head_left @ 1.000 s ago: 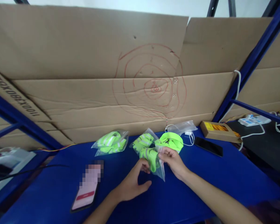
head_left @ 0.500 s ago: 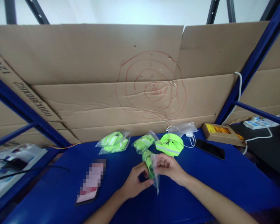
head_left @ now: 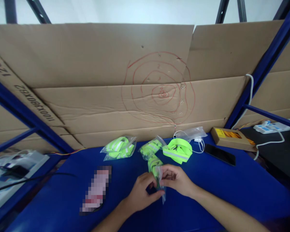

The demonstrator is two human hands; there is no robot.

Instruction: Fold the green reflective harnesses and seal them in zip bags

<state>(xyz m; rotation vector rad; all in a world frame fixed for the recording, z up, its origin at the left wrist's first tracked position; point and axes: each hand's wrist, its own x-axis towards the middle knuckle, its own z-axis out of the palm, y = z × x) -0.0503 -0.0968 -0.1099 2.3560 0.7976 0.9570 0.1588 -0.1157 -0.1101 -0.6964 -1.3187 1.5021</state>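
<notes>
Both my hands are on a clear plastic bag [head_left: 163, 197] with a folded neon-green strap [head_left: 154, 162] in or at its mouth; how far the strap sits inside is hidden by my fingers. From the left, my left hand [head_left: 145, 191] grips the bag and strap between thumb and fingers. My right hand [head_left: 176, 180] pinches the bag's right edge, fingers curled. Just beyond them lies a bagged green strap [head_left: 150, 147]. To its right rests a loose, looped neon-green strap [head_left: 177, 150] with a pale reflective stripe. Another bag of green straps [head_left: 120, 148] lies back left.
A phone with a blurred screen [head_left: 96, 190] lies left on the blue table [head_left: 62, 199]. At right are a dark phone [head_left: 219, 154], a cardboard box [head_left: 232, 138] and a white cable [head_left: 199, 145]. Cardboard [head_left: 99, 109] walls the back; a power strip [head_left: 4, 190] is far left.
My hands and the bag have shifted slightly down, with the fingers a little closer around it. The whole view has moved slightly; the other things lie as before.
</notes>
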